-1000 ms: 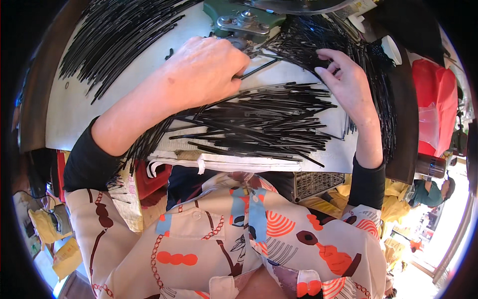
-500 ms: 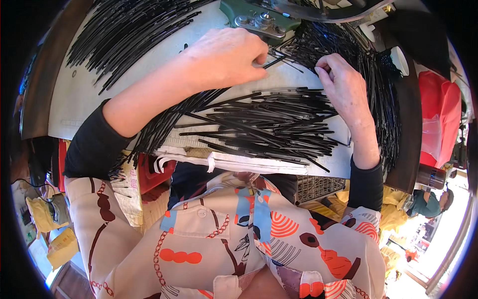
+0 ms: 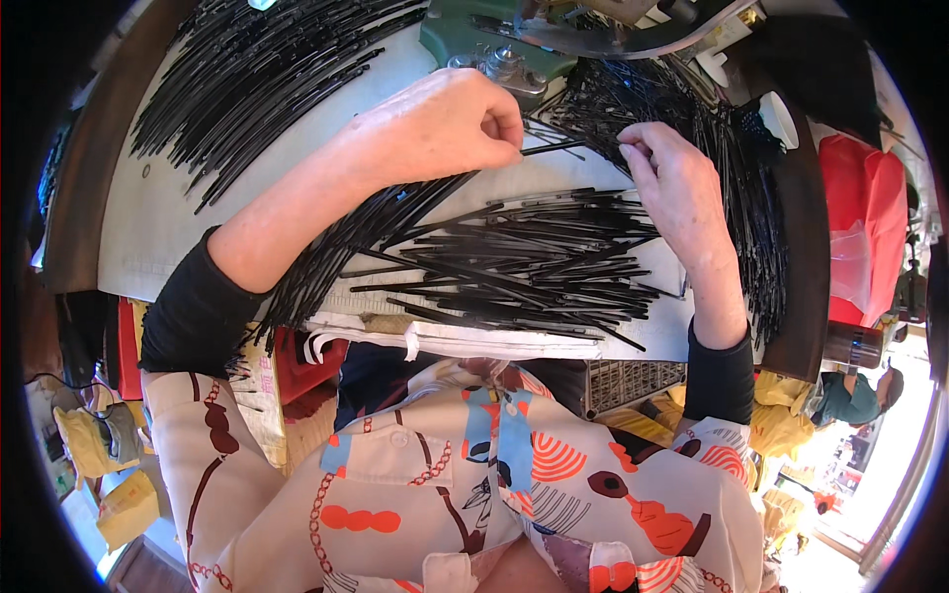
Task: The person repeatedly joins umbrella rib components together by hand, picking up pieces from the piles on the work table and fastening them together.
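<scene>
My left hand (image 3: 450,119) is closed in a pinch above the table, its wrist bent to the right. A thin black strip (image 3: 554,148) runs rightward from its fingertips. To the right, my right hand (image 3: 680,188) has thumb and forefinger pressed together. What these fingers hold, if anything, is too small to make out. Below both hands lies a loose pile of black strips (image 3: 534,257), pointing roughly left to right. A slanting bundle of similar strips (image 3: 346,242) passes under my left forearm.
A green machine base with metal fittings (image 3: 450,35) stands behind my hands. More black strips heap at the far left (image 3: 267,74) and along the right side (image 3: 756,217). A white cup-like thing (image 3: 779,121) and red bags (image 3: 855,212) are at the right.
My left hand has shifted slightly left, its finger loop showing more openly. The strip at its fingertips now lies flatter. My right hand has moved slightly left and down, still pinched.
</scene>
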A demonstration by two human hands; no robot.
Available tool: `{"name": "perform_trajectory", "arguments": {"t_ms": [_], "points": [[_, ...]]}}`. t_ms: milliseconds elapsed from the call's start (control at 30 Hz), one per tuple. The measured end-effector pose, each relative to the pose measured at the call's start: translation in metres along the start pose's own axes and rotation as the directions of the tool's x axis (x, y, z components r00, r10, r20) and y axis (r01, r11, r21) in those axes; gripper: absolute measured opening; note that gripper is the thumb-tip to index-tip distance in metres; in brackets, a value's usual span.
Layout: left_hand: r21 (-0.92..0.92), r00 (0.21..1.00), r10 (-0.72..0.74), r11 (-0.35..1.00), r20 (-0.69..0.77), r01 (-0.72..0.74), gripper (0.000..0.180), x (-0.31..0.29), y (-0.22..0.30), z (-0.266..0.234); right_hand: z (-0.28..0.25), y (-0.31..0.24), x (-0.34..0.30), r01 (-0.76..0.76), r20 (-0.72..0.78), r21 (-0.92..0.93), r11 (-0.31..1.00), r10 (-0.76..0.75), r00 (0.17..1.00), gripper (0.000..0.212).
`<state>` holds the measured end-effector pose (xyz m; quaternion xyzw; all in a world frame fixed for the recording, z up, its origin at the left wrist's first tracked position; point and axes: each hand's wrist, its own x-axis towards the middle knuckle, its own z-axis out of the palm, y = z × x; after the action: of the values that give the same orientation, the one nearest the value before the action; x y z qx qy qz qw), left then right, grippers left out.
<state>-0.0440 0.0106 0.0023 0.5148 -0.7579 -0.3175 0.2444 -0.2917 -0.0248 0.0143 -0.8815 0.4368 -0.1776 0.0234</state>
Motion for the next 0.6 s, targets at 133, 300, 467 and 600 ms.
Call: {"name": "perform_trajectory", "arguments": {"t_ms": [133,300,467,600], "points": [[-0.104,0.999,0.037,0.994,-0.026,-0.039,0.024,-0.003,-0.008,-0.001,-0.003,-0.003,0.002,-0.037,0.092,0.014,0.999,0.035,0.995,0.017],[-0.176,0.996,-0.081,0.980,0.045,0.087,0.026,-0.008,0.001,-0.014,-0.006,-0.007,0.005,-0.209,0.170,0.117,0.971,0.187,0.967,0.016],[-0.271,0.965,-0.218,0.929,0.144,0.251,0.029,-0.008,0.007,-0.021,-0.003,-0.009,0.009,-0.221,0.208,0.412,0.884,0.145,0.967,0.015],[-0.174,0.985,-0.139,0.972,0.098,0.155,0.028,-0.010,0.003,-0.018,0.001,-0.022,0.018,-0.246,0.194,0.639,0.728,0.157,0.968,0.018]]}}
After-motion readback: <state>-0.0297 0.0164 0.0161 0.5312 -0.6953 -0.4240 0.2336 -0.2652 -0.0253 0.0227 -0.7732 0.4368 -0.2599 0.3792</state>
